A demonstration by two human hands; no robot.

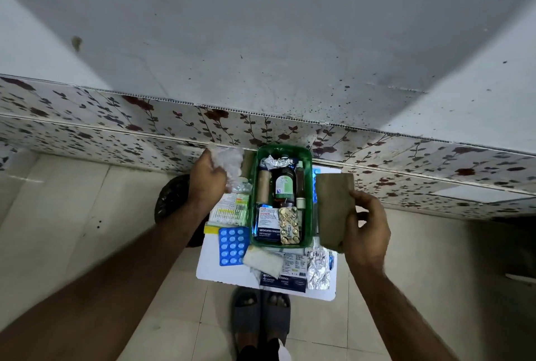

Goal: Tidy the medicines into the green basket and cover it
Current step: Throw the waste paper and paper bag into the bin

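Observation:
The green basket [308,201] stands on a small white table [213,270] and holds a brown bottle [283,186], a tan roll, foil strips, a gold blister strip [289,225] and a dressing box. My left hand [207,178] is left of the basket, shut on a crumpled clear plastic bag [229,162]. My right hand [367,224] is to the basket's right, holding up a brown paper packet [333,209]. Loose on the table lie a blue blister pack [233,245], a white gauze roll [262,260], a silver foil strip [317,269] and flat boxes [232,209].
The table is pushed against a floral-patterned wall panel [116,134]. A dark round object [171,201] sits on the floor left of the table. My feet in grey slippers [261,317] stand on the tiled floor just below the table's near edge.

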